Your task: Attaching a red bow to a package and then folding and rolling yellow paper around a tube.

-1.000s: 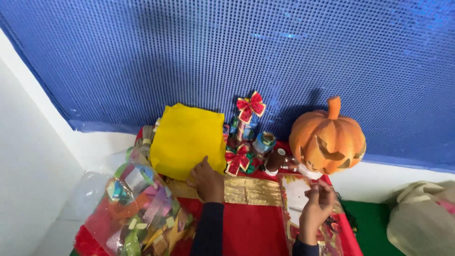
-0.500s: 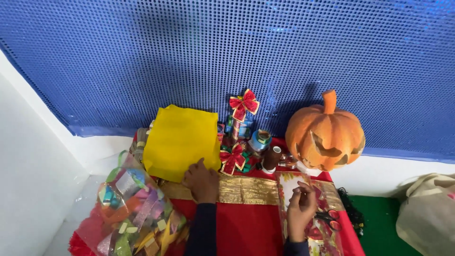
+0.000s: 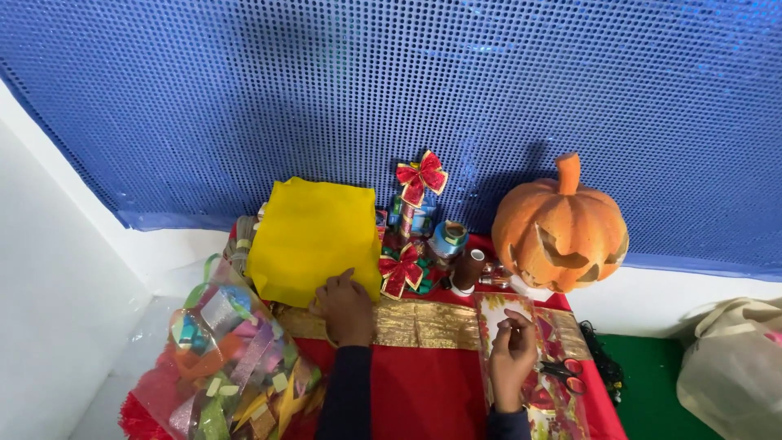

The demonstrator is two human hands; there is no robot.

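The left hand (image 3: 346, 308) lies flat and open on the yellow cloth (image 3: 314, 236) at 11 o'clock — the right hand (image 3: 513, 358) pinches something small, over the patterned sheet (image 3: 562, 407).

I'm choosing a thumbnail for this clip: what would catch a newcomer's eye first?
The carved orange pumpkin at the right, against the blue sequinned backdrop, stands out most. Next is the bright yellow fabric bundle at centre-left, with the left hand resting on its lower edge. The right hand hovers over a clear patterned packet on the red and gold cloth.
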